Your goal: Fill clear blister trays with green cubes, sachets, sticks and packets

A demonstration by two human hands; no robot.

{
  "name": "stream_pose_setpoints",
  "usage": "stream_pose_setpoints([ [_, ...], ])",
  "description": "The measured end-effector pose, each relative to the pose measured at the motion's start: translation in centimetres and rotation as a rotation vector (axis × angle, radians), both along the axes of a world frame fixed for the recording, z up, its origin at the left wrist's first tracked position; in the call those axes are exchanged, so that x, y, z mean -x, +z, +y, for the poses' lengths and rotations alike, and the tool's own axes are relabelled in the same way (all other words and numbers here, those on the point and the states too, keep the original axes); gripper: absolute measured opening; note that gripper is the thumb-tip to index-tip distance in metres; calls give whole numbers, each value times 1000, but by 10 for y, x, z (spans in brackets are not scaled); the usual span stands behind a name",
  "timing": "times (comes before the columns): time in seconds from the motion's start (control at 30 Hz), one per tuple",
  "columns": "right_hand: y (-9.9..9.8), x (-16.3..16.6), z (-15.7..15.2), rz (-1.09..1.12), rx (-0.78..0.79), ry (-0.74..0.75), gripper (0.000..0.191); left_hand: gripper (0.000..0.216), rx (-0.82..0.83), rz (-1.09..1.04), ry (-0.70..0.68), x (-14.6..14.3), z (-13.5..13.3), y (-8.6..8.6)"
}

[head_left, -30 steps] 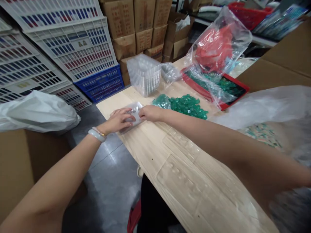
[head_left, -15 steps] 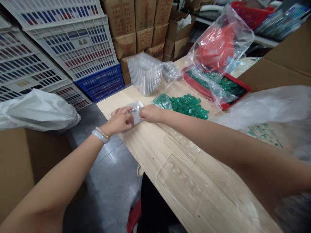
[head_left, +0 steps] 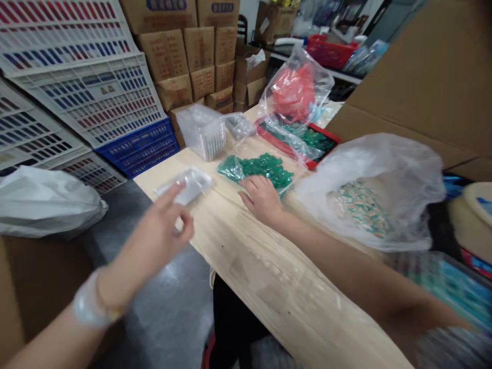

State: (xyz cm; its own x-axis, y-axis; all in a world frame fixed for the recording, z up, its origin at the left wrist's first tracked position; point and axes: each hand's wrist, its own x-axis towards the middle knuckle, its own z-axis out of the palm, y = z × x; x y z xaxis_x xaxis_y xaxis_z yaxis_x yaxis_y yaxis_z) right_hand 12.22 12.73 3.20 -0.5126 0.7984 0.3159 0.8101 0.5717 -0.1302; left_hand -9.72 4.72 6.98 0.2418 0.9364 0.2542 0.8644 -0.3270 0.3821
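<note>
Table: pale wood [head_left: 215, 225], running from the far left toward the near right, with faint clear sheets [head_left: 265, 271] lying flat on its near part.
Room: grey floor [head_left: 169, 292] on the left; white crates [head_left: 96, 97] stacked over a blue crate [head_left: 142, 148] at the far left, brown boxes [head_left: 200, 61] piled beyond the table, a big carton [head_left: 430, 82] rising on the right.
Tray: a clear one [head_left: 188, 187], lying at the table's far left end, near the left edge; blur hides its finer shape.
Long axis: slantwise, from near left to far right. Which end is its front, I cannot tell.
Left hand: blurred, over the table's left edge [head_left: 149, 241] — forefinger straight out toward the tray, thumb and another finger bent into a loop. Whether those tips meet, touch the tray or have hold of anything, I cannot tell.
Right hand: palm down [head_left: 263, 197] at the near side of the green pieces [head_left: 265, 169], fingers loosely curved, thumb well parted from them — I see nothing gripped.
Around: a tray stack [head_left: 203, 133] beyond the tray; a red tray [head_left: 274, 145] beyond the green pieces; an open white sack [head_left: 403, 164] of mixed bits to the right.
</note>
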Motion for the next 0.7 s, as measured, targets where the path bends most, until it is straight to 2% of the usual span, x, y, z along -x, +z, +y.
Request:
stream_pose_setpoints([
  [0.03,-9,-16,-17,-30,66,-54,36,11,82,31,-15,-15,-15,-9],
  [0.1,-30,-42,-49,-96,177,-116,46,14,201,137,20,-48,-38,-38],
  [0.2,-54,-67,-85,-142,255,-169,52,24,178,249,79,-84,-46,-80],
  [0.27,-59,-77,-97,-132,261,-191,52,24,114,268,86,-93,-37,-86],
  [0.37,-51,-89,-93,-83,250,-157,51,22,53,214,25,-95,-4,-66],
  [0.47,-36,-102,-56,40,210,-147,43,24,55,65,-121,-107,51,-42],
  [0.53,-28,-111,-11,148,193,-194,36,24,78,11,-187,-129,94,-37],
  [0.6,-23,-121,42,212,197,-274,32,22,132,28,-144,-156,133,-44],
  [0.7,-25,-132,117,168,255,-397,32,25,171,60,1,-191,176,-61],
])
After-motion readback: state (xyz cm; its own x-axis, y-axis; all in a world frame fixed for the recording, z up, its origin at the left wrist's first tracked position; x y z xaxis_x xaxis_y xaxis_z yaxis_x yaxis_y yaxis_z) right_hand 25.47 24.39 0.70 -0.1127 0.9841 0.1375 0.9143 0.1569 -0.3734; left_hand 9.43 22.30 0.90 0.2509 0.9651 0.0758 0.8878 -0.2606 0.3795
